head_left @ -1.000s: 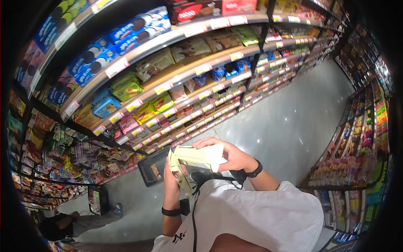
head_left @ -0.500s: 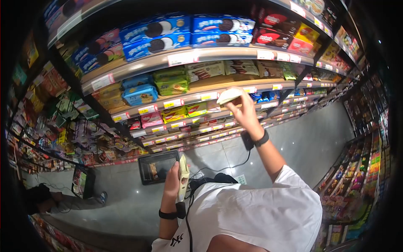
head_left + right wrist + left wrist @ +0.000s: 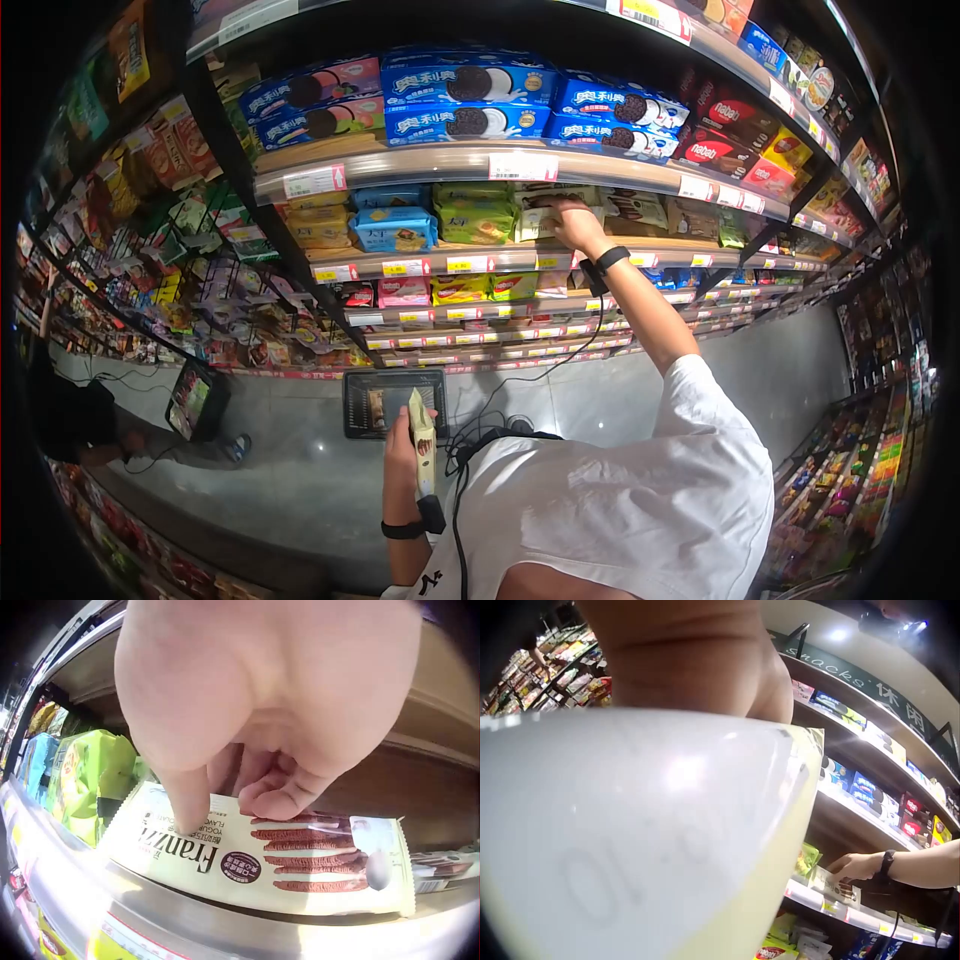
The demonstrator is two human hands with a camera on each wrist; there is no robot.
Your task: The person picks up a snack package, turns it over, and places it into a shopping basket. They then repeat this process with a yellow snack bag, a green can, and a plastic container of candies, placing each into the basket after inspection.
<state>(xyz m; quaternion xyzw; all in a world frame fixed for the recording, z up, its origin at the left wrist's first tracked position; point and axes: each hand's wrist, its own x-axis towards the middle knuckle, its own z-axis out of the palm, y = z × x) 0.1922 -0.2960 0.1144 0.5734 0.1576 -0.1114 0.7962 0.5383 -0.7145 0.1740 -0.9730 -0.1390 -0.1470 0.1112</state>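
In the head view my left hand (image 3: 399, 468) grips a pale yellow snack pack (image 3: 424, 448), held upright low in front of the body. That pack (image 3: 652, 840) fills much of the left wrist view, below the hand (image 3: 697, 667). My right hand (image 3: 578, 226) reaches onto a shelf, over a cream Franzzi pack (image 3: 531, 222). In the right wrist view this pack (image 3: 322, 859) lies flat along the shelf's front edge, printed face up. The thumb and fingertips of the right hand (image 3: 262, 697) touch its upper face, not wrapped round it.
Green packs (image 3: 474, 222) and blue packs (image 3: 394, 230) stand left of the right hand. Blue cookie boxes (image 3: 465, 90) fill the shelf above. A black basket (image 3: 366, 378) sits on the floor below. Another person (image 3: 75, 410) is at the far left, beside a dark container (image 3: 196, 400).
My right hand has left the left hand's side and moved up to the shelf with a pale pack, now lying there. The left hand keeps its own pack. The view has turned toward the shelves.
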